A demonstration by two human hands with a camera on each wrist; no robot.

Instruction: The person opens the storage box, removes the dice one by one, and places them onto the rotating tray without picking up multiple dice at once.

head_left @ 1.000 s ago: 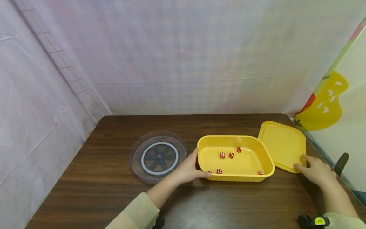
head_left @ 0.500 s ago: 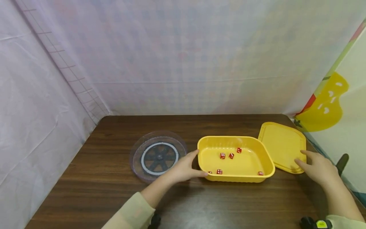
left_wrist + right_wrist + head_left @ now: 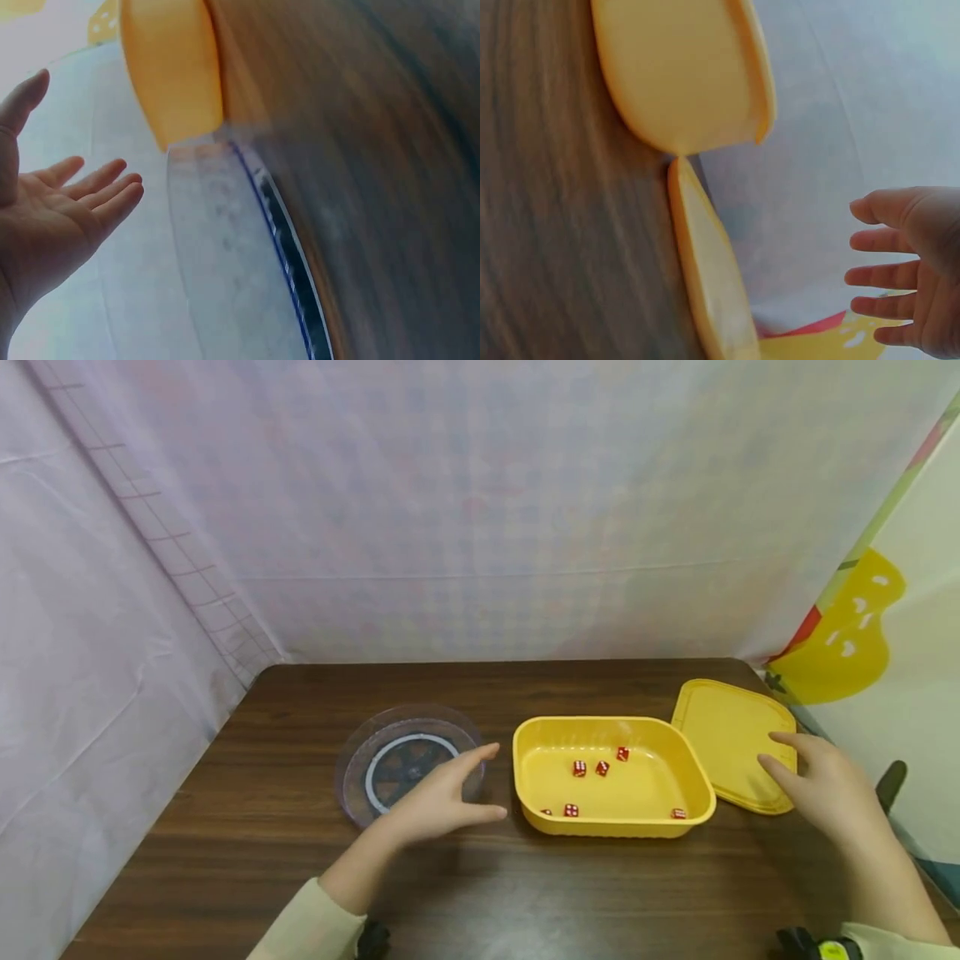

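Observation:
A yellow plastic container (image 3: 615, 828) stands uncovered on the table, with several red dice (image 3: 580, 768) scattered over its floor. Its yellow lid (image 3: 731, 739) lies flat at its right, one corner against the container. My left hand (image 3: 431, 802) hovers left of the container, thumb and fingers spread, overlapping the clear round dish (image 3: 360, 752) in the head view. Over the lid's right edge is my right hand (image 3: 828, 785), its fingers apart and holding nothing. The left wrist view shows the left palm (image 3: 52, 217) bare; in the right wrist view the right fingers (image 3: 881, 275) are loosely extended.
Inside the clear dish a dark spoked wheel shape with a pale ring (image 3: 378, 768) is partly hidden by the left hand. The dark wooden table (image 3: 525, 902) ends at a white cloth (image 3: 480, 568) behind and at a printed cloth (image 3: 900, 718) on the right.
My left hand has let go of the container's left end and moved left. My right hand has lifted off the lid's edge. Container, dice and lid keep their places.

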